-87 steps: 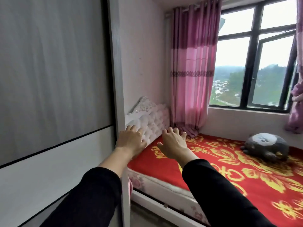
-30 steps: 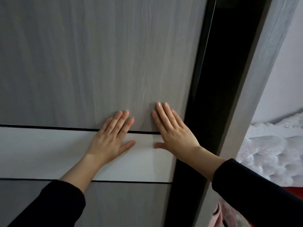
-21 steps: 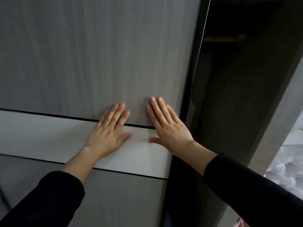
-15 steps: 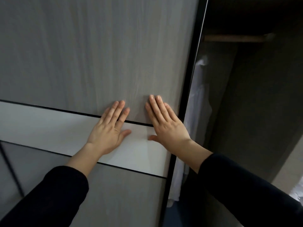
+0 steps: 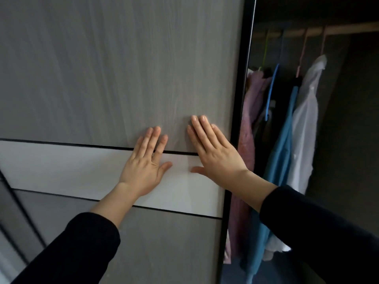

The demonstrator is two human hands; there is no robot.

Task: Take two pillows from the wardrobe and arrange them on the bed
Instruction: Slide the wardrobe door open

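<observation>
A grey wood-grain sliding wardrobe door [image 5: 112, 68] with a white band across it fills the left and middle of the head view. My left hand [image 5: 146, 162] lies flat on the door with fingers spread, palm on the white band. Beside it, my right hand [image 5: 213, 152] presses flat on the door close to its black right edge. The wardrobe's dark inside [image 5: 348, 140] is exposed on the right. No pillow shows in the opening, and the bed is out of view.
Clothes hang from a wooden rail [image 5: 328, 30] inside: a pink garment [image 5: 249, 128], a blue one [image 5: 282, 160] and a white shirt [image 5: 305, 128]. A second door panel's edge [image 5: 12, 212] shows at the lower left.
Both hands stayed flat on the door while it slid left. The opening has widened, and the hanging clothes have come into sight.
</observation>
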